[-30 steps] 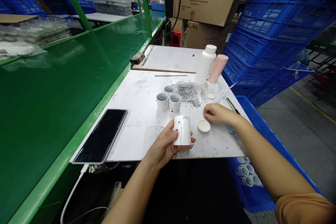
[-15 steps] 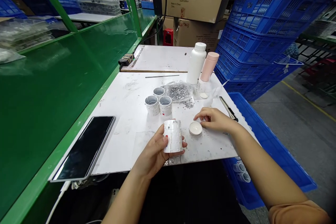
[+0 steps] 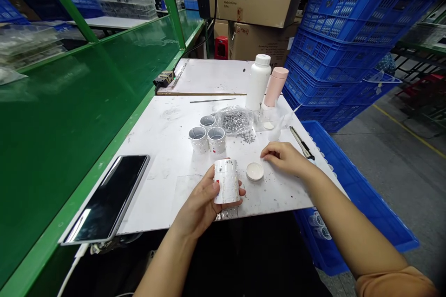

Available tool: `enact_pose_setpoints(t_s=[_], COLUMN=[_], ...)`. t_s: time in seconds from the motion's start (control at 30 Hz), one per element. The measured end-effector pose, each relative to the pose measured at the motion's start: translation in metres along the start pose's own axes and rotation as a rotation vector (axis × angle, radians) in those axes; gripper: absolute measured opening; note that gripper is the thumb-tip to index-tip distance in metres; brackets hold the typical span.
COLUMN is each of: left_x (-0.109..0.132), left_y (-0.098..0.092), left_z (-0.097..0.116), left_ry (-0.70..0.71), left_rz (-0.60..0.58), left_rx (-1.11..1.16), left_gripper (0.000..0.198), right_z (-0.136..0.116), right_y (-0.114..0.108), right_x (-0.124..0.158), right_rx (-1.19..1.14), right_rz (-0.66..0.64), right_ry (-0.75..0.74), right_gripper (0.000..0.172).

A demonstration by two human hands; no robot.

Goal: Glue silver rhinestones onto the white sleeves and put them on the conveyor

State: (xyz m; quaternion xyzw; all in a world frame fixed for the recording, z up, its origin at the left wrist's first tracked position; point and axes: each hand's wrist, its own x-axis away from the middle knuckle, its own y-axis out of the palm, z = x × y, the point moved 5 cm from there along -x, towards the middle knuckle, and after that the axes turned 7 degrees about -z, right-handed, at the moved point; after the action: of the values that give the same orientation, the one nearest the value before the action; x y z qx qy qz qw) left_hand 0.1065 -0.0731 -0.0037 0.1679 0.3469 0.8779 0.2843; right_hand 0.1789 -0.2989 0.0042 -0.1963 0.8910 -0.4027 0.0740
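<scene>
Left hand: The left hand (image 3: 197, 197) held a white cup (image 3: 226, 181) over the tabletop (image 3: 156, 158), with its fingers (image 3: 212, 186) closed around the cup.
Right hand: The right hand (image 3: 284, 158) held nothing. Its fingers (image 3: 268, 151) were loosely curled, just beside a round white lid (image 3: 254, 171).
Near the cups: Three more cups (image 3: 198, 139) stood close together, beside a clear bag of silver bits (image 3: 233, 120).
Far end: A white bottle (image 3: 258, 82) stood next to a pink flask (image 3: 275, 87).
Left side: A black phone (image 3: 108, 199) lay flat.
</scene>
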Motion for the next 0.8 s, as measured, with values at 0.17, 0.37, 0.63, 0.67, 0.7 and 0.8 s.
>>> enact_pose_setpoints(t_s=[0.17,0.37,0.63,0.67,0.7,0.8], left_x=[0.0006,0.0017,0.0020,0.0020,0.0021,0.0022], left_y=[0.0010,0.0008,-0.0007,-0.0006,-0.0003,0.0004], left_z=[0.0009,0.0013,-0.0005,-0.0003,-0.0002,0.0002], left_ry=[-0.001,-0.013,0.004,0.004,0.004,-0.002], left_rz=[0.000,0.007,-0.045,-0.043,-0.039,-0.031], left_rx=[0.001,-0.006,0.013,0.012,0.013,0.016], left_gripper=[0.060,0.064,0.057,0.058,0.059,0.062], right_z=[0.0016,-0.0059,-0.0037,-0.0034,-0.0033,-0.0032], right_y=[-0.0022,0.0001,0.0020,0.0021,0.0022,0.0021], right_x=[0.0032,0.0031,0.0044,0.0043,0.0040,0.0030], right_rx=[0.018,0.073,0.023,0.021,0.025,0.044], right_rz=[0.034,0.032,0.023,0.021,0.019,0.013], right_ry=[0.043,0.040,-0.043,-0.059,-0.072,-0.088], right_gripper=[0.011,0.009,0.017,0.019,0.019,0.017])
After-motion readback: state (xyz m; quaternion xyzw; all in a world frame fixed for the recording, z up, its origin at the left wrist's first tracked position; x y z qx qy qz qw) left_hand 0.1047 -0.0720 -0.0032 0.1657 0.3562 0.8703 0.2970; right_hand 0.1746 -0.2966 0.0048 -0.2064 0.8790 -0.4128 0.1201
